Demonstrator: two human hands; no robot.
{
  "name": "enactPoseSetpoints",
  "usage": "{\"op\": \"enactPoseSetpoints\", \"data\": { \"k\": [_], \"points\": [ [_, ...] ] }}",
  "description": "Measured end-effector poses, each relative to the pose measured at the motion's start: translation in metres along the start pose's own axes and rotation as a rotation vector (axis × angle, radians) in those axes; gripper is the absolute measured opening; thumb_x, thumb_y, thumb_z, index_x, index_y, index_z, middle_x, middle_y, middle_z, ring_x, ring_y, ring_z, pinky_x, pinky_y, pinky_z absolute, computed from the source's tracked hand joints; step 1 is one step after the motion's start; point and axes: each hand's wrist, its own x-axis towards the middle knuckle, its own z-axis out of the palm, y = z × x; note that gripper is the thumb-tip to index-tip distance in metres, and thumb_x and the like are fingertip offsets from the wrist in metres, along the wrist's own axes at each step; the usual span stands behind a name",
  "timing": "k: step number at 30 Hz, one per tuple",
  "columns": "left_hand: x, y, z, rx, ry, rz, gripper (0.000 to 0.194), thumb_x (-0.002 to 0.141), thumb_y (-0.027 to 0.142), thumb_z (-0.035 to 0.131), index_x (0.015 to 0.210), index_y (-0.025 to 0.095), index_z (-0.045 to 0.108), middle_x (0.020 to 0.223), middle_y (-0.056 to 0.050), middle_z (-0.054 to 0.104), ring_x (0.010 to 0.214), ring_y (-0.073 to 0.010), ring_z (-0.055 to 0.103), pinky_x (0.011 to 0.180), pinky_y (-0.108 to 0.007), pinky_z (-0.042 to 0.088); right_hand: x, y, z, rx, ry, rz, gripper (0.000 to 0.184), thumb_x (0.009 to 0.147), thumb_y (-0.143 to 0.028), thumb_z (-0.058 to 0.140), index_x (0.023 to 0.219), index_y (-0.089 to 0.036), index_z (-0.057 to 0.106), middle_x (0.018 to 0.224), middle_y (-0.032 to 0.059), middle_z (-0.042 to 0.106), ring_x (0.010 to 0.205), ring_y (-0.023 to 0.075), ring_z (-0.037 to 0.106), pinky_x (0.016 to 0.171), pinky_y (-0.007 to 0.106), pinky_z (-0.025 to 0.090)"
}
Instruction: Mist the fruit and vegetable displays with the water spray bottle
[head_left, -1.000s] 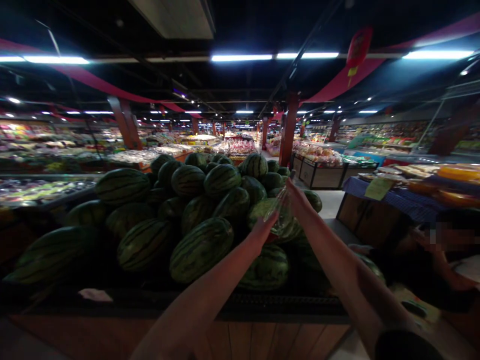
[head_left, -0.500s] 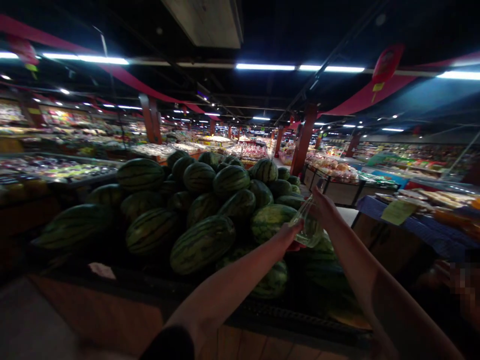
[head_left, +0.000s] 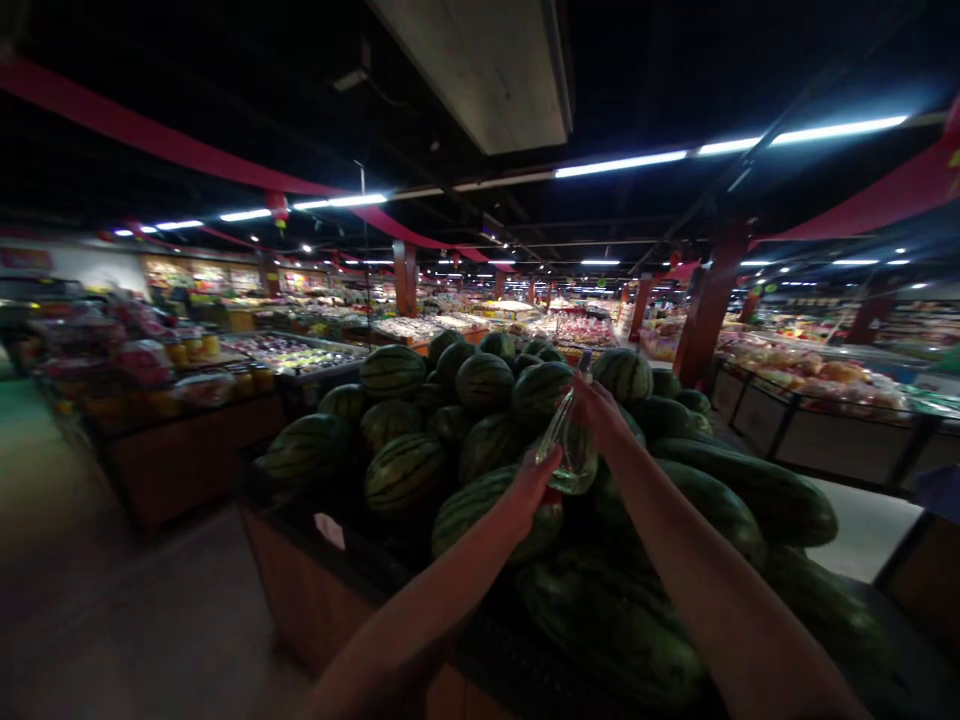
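Right fingers [head_left: 592,398] are curling closed around the upper body of a clear bottle [head_left: 568,445], gripping it. Left fingers [head_left: 544,468] are pressing against its lower side; I cannot tell whether they are closed around it. The bottle is tilting, neck up and to the right, with liquid pooling at its base. It is hanging between the right hand [head_left: 609,420] and the left hand [head_left: 531,488], in front of the upper part of the melon heap. Whether it is touching a melon, I cannot tell.

A supermarket hall is stretching far into the distance under a dark ceiling, with strip lights [head_left: 619,165] and red banners [head_left: 150,135] running across it. Red pillars [head_left: 709,300] are standing among the displays, and a pale floor [head_left: 150,610] is running along the left side of the stall. A wooden stall [head_left: 289,590] is carrying a heap of striped watermelons [head_left: 405,472]. One melon [head_left: 495,510] is lying just below the left hand. Produce bins [head_left: 810,375] are lining the right side, and packed goods [head_left: 292,352] are filling the tables on the left. A small white label [head_left: 330,530] is sitting on the stall's edge.
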Motion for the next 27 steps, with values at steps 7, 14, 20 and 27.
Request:
{"op": "enactPoseSetpoints", "data": {
  "k": [7, 14, 20, 27],
  "points": [
    [-0.031, 0.030, -0.093, 0.045, 0.173, 0.003, 0.063, 0.093, 0.071, 0.058, 0.135, 0.025, 0.060, 0.135, -0.009, 0.071, 0.119, -0.0297, 0.066, 0.085, -0.035, 0.052, -0.012, 0.033, 0.104, 0.078, -0.101, 0.102, 0.038, 0.080, -0.052, 0.086, 0.088, -0.022, 0.064, 0.077, -0.0007, 0.072, 0.060, 0.0171, 0.069, 0.058, 0.030, 0.058],
    [-0.064, 0.012, -0.134, 0.070, 0.045, -0.048, 0.067, 0.088, 0.071, 0.069, 0.137, 0.027, 0.061, 0.126, -0.006, 0.076, 0.114, -0.0272, 0.068, 0.083, -0.033, 0.052, -0.070, 0.059, 0.102, 0.128, 0.048, 0.020, 0.054, 0.067, -0.064, 0.090, 0.097, -0.024, 0.069, 0.100, 0.0020, 0.078, 0.075, 0.0198, 0.073, 0.072, 0.034, 0.062],
    [-0.093, -0.035, -0.155, -0.039, -0.155, -0.119, 0.076, 0.078, 0.074, 0.079, 0.136, 0.026, 0.066, 0.130, -0.008, 0.076, 0.125, -0.0329, 0.066, 0.102, -0.041, 0.053, -0.143, 0.085, 0.080, 0.080, 0.248, 0.055, 0.064, 0.064, -0.072, 0.090, 0.105, -0.026, 0.073, 0.115, 0.0075, 0.081, 0.078, 0.0245, 0.077, 0.071, 0.037, 0.061],
    [-0.124, -0.079, -0.204, -0.199, -0.382, -0.142, 0.066, 0.084, 0.065, 0.079, 0.139, 0.032, 0.064, 0.139, -0.007, 0.073, 0.134, -0.0333, 0.064, 0.116, -0.047, 0.046, -0.194, 0.121, 0.093, 0.025, 0.314, 0.139, 0.061, 0.062, -0.071, 0.092, 0.104, -0.030, 0.077, 0.121, 0.0105, 0.080, 0.084, 0.0309, 0.078, 0.072, 0.043, 0.061]
  ]
}}
